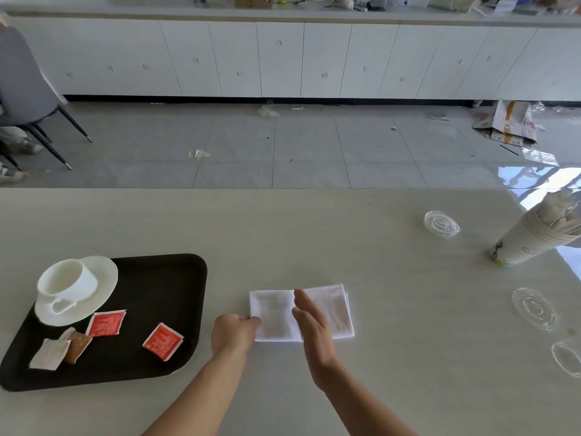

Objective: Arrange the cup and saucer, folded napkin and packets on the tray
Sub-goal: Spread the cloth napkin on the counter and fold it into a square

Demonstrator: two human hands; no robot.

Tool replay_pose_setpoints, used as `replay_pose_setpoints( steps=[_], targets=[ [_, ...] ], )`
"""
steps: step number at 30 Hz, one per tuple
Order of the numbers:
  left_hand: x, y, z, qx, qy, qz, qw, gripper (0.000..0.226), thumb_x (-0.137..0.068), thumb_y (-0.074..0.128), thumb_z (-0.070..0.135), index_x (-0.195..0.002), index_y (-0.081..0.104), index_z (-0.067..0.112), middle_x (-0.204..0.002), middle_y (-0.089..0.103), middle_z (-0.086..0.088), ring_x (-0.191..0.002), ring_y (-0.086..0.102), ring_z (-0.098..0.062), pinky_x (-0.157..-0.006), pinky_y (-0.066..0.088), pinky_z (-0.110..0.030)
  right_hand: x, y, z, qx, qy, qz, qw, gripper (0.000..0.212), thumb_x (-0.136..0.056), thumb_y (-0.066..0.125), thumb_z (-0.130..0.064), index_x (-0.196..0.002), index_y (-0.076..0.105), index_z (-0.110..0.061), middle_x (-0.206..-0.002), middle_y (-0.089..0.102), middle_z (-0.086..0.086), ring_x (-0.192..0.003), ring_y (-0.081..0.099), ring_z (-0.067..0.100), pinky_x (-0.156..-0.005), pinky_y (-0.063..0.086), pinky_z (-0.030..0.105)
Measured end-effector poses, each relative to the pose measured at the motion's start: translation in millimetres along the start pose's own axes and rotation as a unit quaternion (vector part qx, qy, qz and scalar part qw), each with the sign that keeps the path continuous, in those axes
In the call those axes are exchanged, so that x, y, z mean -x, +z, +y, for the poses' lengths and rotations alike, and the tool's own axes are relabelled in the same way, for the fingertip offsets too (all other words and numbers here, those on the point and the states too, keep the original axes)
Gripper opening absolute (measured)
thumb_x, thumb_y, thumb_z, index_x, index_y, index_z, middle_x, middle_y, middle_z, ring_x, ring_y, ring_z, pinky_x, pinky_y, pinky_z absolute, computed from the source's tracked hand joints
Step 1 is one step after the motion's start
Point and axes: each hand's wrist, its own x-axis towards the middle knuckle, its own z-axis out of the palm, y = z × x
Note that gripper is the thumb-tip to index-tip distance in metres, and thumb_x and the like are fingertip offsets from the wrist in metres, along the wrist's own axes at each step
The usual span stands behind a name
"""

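Napkin (273, 309) is the only piece not on the tray (163, 284) yet, as far as I can judge, so that's what the next move is about.

Only the head view to go on. The napkin lies folded into a white rectangle on the table (314, 240), around the middle and closer to the near edge. Its long axis runs left to right, pretty much parallel to that near edge.

Both hands are on it. The left hand (234, 333) pinches the napkin's left short edge, down by its near-left corner, with the fingers curled onto the cloth. The right hand (312, 328) is flat with straight fingers, laid over the middle of the napkin and pointing toward the far edge of the table. It looks like it's touching the cloth, but I can't tell how hard it presses. It isn't gripping anything.

The tray sits off to the left of the napkin, near the table's near-left corner, with a strip of bare table between them. So the trip is a sideways slide or lift to the left, and the left hand is the nearer one for it.

On the tray, the cup (67, 278) stands on its saucer (103, 275) at the far-left corner. Two red packets (105, 324) lie nearer the middle, and a brown packet (78, 346) and a white packet (50, 354) lie toward the near-left. The right side of the tray is bare dark surface, which is my guess for the landing spot.
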Motion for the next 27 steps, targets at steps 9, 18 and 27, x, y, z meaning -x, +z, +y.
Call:
replay_pose_setpoints(
  steps=[9, 18, 27],
  targets=[
    [17.4, 7.2, 9.1, 0.017, 0.083, 0.011, 0.996, 0.008, -0.075, 0.064, 0.020, -0.071, 0.064, 0.013, -0.065, 0.067, -0.004, -0.063, 0.065, -0.029, -0.062, 0.057, -0.041, 17.2, -22.0, 6.3, 0.104, -0.053, 0.113, 0.987, 0.039, -0.091, 0.061, -0.008, -0.125, 0.062, -0.028, -0.123, 0.065, -0.014, -0.104, 0.061, -0.008, -0.084, 0.046, 0.008],
    [42.8, 23.9, 20.7, -0.049, 0.239, 0.039, 0.969, 0.015, -0.074, 0.064, 0.010, -0.086, 0.065, 0.019, -0.077, 0.066, 0.007, -0.073, 0.061, -0.013, -0.060, 0.043, -0.030, -14.2, -90.1, -5.9, 0.417, -0.005, 0.230, 0.879, 0.030, -0.088, 0.066, -0.028, -0.116, 0.066, -0.017, -0.088, 0.072, -0.001, -0.089, 0.065, 0.025, -0.072, 0.046, 0.029],
    [72.5, 79.5, 30.2, -0.169, 0.429, -0.011, 0.887, 0.015, -0.069, 0.065, 0.001, -0.079, 0.068, 0.012, -0.078, 0.059, -0.004, -0.072, 0.056, -0.025, -0.064, 0.046, -0.035, -23.7, -98.6, -18.2, 0.357, 0.033, 0.212, 0.909, 0.013, -0.078, 0.069, -0.018, -0.065, 0.066, -0.015, -0.056, 0.068, 0.001, -0.055, 0.067, 0.020, -0.059, 0.057, 0.034]
  ],
)
